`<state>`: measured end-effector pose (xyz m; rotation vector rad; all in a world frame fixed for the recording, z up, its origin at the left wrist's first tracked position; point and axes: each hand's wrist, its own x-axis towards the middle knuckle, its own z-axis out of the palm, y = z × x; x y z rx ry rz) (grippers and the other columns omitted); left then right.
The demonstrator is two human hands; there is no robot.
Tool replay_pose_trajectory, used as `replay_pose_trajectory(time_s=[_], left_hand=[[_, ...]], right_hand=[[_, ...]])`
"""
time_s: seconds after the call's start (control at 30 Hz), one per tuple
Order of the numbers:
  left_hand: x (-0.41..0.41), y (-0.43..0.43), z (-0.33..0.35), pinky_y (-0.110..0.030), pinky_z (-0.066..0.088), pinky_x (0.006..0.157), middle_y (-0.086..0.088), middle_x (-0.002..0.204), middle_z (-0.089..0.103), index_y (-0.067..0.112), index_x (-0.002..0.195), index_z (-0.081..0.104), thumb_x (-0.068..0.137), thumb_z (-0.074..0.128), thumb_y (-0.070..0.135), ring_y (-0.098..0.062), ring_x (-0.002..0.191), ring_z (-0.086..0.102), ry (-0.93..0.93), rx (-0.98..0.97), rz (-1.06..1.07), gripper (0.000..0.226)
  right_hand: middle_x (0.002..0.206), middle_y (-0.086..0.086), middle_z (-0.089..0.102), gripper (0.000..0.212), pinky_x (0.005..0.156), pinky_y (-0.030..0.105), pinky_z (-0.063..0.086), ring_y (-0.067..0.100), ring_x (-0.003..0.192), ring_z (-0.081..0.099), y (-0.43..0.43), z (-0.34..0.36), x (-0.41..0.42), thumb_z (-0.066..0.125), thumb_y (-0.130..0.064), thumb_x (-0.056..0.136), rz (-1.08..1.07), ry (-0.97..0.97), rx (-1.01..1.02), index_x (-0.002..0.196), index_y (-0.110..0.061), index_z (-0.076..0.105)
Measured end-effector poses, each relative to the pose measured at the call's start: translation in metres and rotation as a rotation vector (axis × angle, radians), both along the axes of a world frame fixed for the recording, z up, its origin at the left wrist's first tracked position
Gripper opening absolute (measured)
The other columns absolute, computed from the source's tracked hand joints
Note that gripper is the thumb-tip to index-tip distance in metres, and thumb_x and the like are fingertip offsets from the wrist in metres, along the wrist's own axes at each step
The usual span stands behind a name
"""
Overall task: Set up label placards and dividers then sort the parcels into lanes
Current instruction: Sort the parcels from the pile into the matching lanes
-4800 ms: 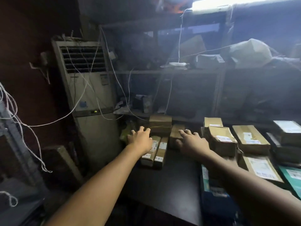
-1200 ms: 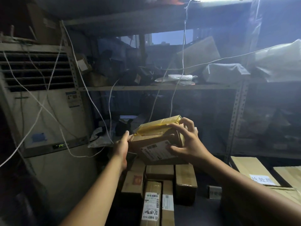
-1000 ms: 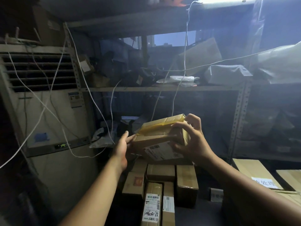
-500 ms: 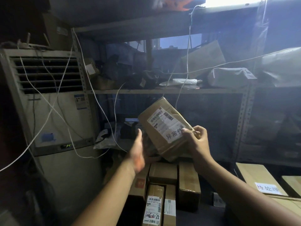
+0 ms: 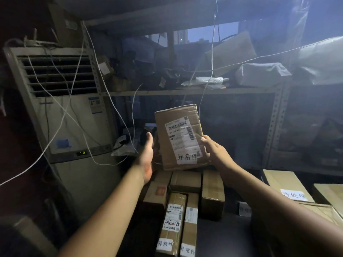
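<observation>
Holding a cardboard parcel [image 5: 181, 138] upright in the air, label side to the camera, above the small boxes [image 5: 185, 184] at the back left corner of the desk [image 5: 222, 236]. The parcel looks light and stiff: one hand carries it and its faces stay flat, with the corners slightly crushed. Taped cardboard, not slippery, contents unknown (so no squeezing). Best hold is probably across the side edges or a lower corner, clear of the shipping label [image 5: 181, 134] and the white 异常件 sticker [image 5: 186, 156]. Right hand [image 5: 213, 152] pinches the lower right edge, thumb on the front face, fingers hidden behind. Left hand [image 5: 147, 156] is spread, palm facing the parcel's left edge, just beside it; cannot tell if it touches. Two boxes nearer the desk's front edge carry the same sticker, so the parcel likely belongs in this lane.
</observation>
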<state>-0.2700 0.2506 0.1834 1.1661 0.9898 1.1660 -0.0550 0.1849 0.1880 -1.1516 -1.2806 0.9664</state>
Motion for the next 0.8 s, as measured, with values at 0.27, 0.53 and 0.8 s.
replay_pose_trajectory(time_s=[0.27, 0.53, 0.8], left_hand=[[-0.009, -0.047, -0.022, -0.051, 0.022, 0.121, 0.005, 0.148, 0.054, 0.034, 0.134, 0.062, 0.065, 0.034, 0.101, -0.017, 0.143, 0.038, 0.121, -0.036, -0.052, 0.100], [0.012, -0.113, 0.009, -0.038, 0.014, 0.118, 0.006, 0.159, 0.032, 0.026, 0.151, 0.039, 0.095, 0.008, 0.071, -0.013, 0.149, 0.019, 0.288, 0.026, -0.215, 0.078], [-0.011, -0.143, -0.008, -0.044, 0.016, 0.120, 0.002, 0.162, 0.028, 0.038, 0.149, 0.038, 0.094, 0.009, 0.073, -0.022, 0.152, 0.019, 0.243, 0.016, -0.292, 0.071]], right_hand=[[0.109, 0.005, 0.077, 0.032, 0.079, 0.029, 0.060, 0.015, 0.096, 0.074, -0.038, -0.029, -0.010, 0.052, -0.037, 0.104, -0.087, 0.063, -0.116, 0.116, -0.013, 0.068], [0.117, 0.022, 0.069, 0.031, 0.098, 0.057, 0.052, 0.031, 0.101, 0.068, -0.094, -0.023, -0.002, 0.053, -0.042, 0.103, -0.200, 0.088, -0.114, 0.105, -0.013, 0.063], [0.112, 0.019, 0.071, 0.030, 0.094, 0.063, 0.054, 0.037, 0.106, 0.070, -0.151, -0.027, -0.034, 0.054, -0.042, 0.102, -0.321, 0.052, -0.126, 0.101, -0.013, 0.063]])
